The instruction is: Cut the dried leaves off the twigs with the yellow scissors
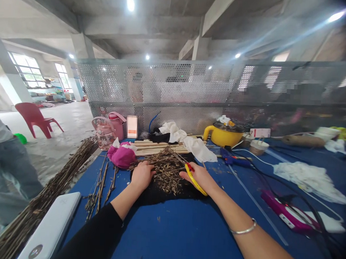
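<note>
My right hand [198,176] is closed round shears [198,182] with yellow-and-red handles. Their slim tip points up and left over a heap of dried brown seed pods and twigs [169,177]. Left of the heap, my left hand [142,176] is curled on dried stems [153,158], its fingertips partly hidden among them. Under the heap lies a black cloth [158,197], spread on the blue tabletop [182,233]. Just beyond my left hand sits a magenta cloth bundle [121,156].
A long bundle of dried stalks [56,181] and a white power bank [51,227] are at left. Behind the heap lie pale sticks [152,148], a yellow pot [224,135] and a blue glue gun [231,158]. A magenta power strip [284,212] with cables lies right. A person [9,160] stands left.
</note>
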The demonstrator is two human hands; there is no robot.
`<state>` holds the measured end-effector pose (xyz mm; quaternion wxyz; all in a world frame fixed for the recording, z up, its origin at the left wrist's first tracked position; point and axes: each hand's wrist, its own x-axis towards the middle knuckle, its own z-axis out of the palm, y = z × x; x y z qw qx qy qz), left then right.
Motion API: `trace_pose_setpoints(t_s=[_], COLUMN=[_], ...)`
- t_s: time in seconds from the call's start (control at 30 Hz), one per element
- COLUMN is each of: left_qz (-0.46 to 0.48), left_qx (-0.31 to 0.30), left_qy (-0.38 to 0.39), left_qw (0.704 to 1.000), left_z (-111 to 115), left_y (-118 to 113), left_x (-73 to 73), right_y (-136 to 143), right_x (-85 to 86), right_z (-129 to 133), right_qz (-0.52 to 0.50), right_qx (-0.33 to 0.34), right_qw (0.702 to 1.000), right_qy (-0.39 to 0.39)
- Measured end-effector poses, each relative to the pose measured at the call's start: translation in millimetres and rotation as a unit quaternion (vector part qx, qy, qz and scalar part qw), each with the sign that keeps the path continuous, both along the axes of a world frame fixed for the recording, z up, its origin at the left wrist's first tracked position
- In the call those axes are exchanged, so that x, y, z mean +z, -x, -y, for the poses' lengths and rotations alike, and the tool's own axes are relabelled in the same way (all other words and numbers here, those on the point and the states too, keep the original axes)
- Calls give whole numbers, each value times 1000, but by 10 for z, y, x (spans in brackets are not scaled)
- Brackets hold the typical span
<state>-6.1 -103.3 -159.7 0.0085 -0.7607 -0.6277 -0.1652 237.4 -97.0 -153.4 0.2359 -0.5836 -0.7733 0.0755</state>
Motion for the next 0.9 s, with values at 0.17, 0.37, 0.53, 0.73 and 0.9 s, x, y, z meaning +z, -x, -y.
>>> trace_pose_setpoints(t_s=[0.17,0.37,0.53,0.73,0.9], left_qz=[53,72,22,46,44], left_qx=[7,-16,-22,-28,-97], left_qy=[1,16,51,38,78], left_qw=[999,997,998,998,991], left_z=[-41,37,126,42,-252], left_y=[26,73,56,20,-77], left_x=[-44,-6,26,145,119], right_y=[35,3,-7,2,0], right_x=[-14,-91,-104,-103,-121], right_z=[22,-45,-63,-73,-79], right_qz=[-21,-35,-57,-89,-97], right_qx=[14,-30,-47,-66,-67], right_qw=[1000,999,997,994,993], right_qy=[14,11,0,-19,-7])
